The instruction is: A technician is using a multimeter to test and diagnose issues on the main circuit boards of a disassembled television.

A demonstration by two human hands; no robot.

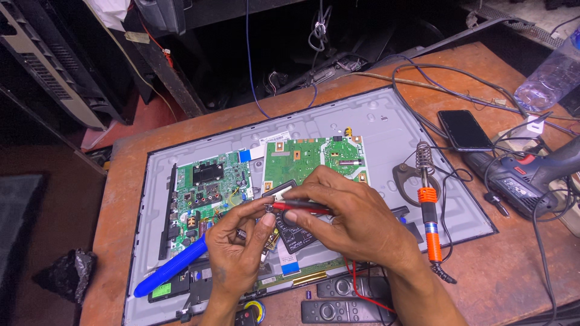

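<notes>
The person leans over a wooden table [501, 284] where a flat grey television back panel [386, 133] lies with its circuit boards bared. The right hand [356, 220] pinches a slim red probe [299, 207] between thumb and forefinger, its tip pointing left toward the other hand. The left hand [241, 247] meets it there, its fingers closed narrowly on a small metallic part [269, 207] at the probe's tip; what that part is I cannot tell. Both hands hover just above a dark rectangular module [296, 232] in the middle of the panel.

Behind the hands sits a green power board [302, 158], and to the left of it a second green main board [208, 190] crowded with connectors. A blue-handled tool [172, 265] lies aslant across the panel's lower left, just beside the left wrist. On the right, a soldering iron with an orange grip [430, 223] rests by its coiled stand. Farther right lie a black phone [464, 130], a power drill [519, 178] and a clear plastic bottle [553, 75]. Two black remote controls [344, 302] sit near the table's front edge, a red lead trailing over them.
</notes>
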